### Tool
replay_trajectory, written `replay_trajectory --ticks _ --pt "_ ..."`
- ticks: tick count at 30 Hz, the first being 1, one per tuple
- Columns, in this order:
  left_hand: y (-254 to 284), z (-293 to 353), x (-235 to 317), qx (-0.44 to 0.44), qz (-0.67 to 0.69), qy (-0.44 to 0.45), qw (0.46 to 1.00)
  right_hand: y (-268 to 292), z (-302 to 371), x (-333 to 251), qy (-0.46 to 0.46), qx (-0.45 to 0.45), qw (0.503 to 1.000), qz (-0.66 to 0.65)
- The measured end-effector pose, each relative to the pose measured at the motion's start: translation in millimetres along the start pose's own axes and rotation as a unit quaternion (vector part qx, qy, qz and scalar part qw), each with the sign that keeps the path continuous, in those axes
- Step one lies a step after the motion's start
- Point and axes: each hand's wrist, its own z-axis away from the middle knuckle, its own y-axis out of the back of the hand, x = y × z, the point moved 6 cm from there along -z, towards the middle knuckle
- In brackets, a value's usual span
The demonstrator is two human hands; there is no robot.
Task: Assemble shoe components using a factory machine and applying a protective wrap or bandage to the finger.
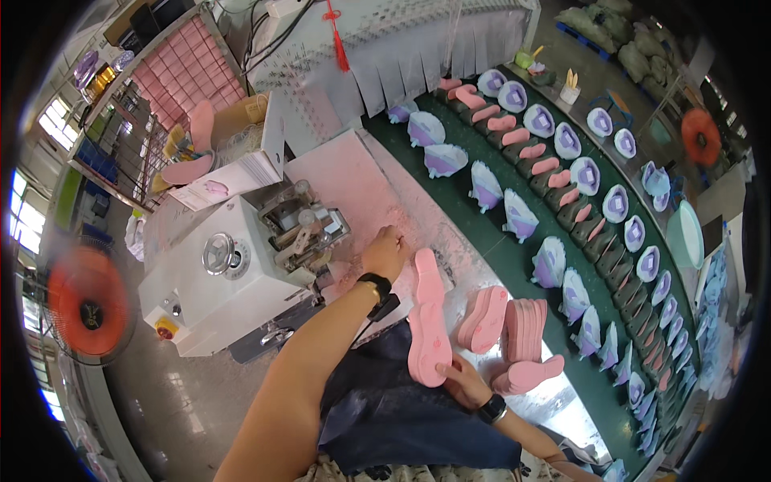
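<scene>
My right hand (464, 379) grips the near end of a long pink shoe sole (428, 321), which stands on edge over the pink worktable (353, 193). My left hand (385, 251), with a black wristband, rests with curled fingers on the table beside the far end of that sole and close to the head of a white machine (241, 273). Whether anything is inside the left hand's fingers is hidden from here.
Stacks of pink soles (522, 329) lie just right of my right hand. A green conveyor (498, 249) runs along the right with several purple-and-white shoe uppers (520, 217) and pink soles. An orange fan (88, 307) stands at left, a cardboard box (233, 173) behind the machine.
</scene>
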Motion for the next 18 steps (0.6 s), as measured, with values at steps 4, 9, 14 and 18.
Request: replay_trajectory --ticks 4,9,14,18 --pt "35.5 81.2 -8.0 -0.085 0.176 0.102 0.975 12.6 -17.0 3.7 0.006 0.035 0.998 -0.044" --pt "86.6 214.3 -57.6 -0.175 0.247 0.201 0.932 14.6 -37.4 6.5 0.049 0.082 0.995 -0.035" --pt "127.2 336.7 -137.2 -0.158 0.363 0.367 0.842 5.6 -43.8 2.1 0.084 0.111 0.990 -0.007" --pt "160.4 425.8 -215.1 0.000 0.413 0.483 0.772 -2.3 -48.5 14.2 0.023 0.096 0.994 0.053"
